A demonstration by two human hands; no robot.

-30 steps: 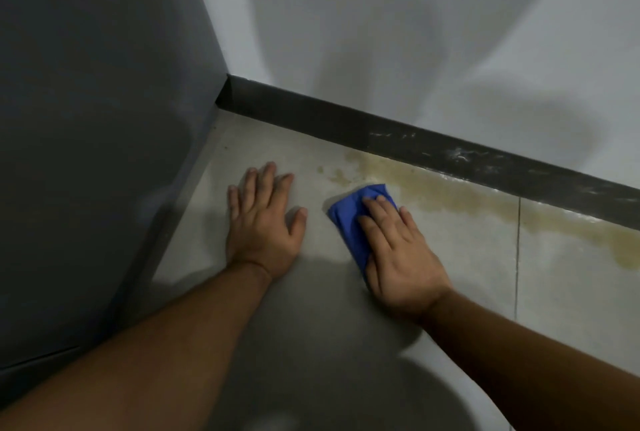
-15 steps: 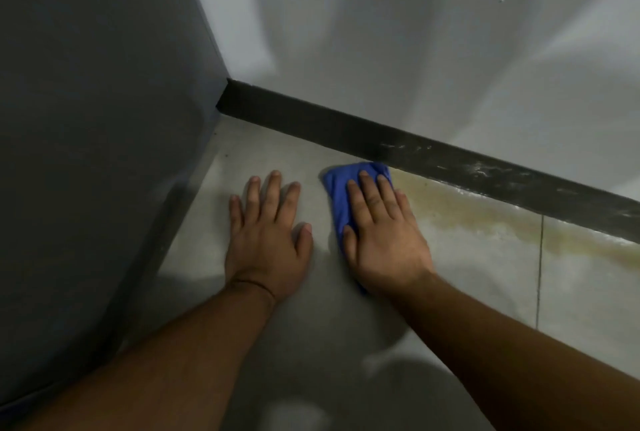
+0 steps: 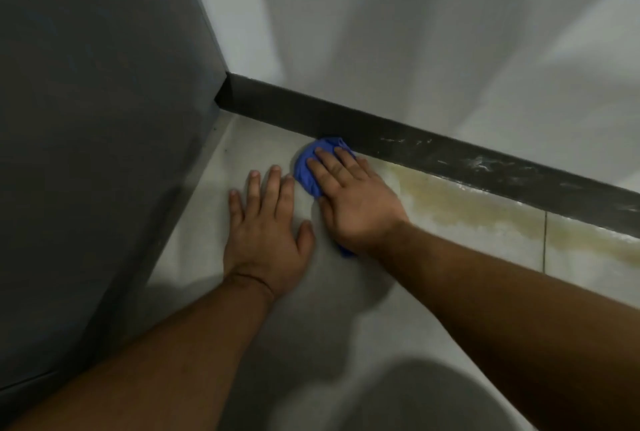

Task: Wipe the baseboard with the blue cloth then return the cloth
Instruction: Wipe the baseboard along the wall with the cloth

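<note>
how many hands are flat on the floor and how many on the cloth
1 on the floor: the left hand. 1 on the crumpled blue cloth: the right hand, by the dark baseboard.

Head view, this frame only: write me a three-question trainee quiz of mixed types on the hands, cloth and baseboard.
1. True or false: the left hand holds the blue cloth.
2. Multiple choice: the cloth's far edge is (A) at the foot of the dark baseboard, (B) up on the white wall, (C) lifted in the air.
3. Fill in: the yellowish stain lies on the floor to the ___ of the right hand.

Key: 1 false; 2 A; 3 right.
</note>
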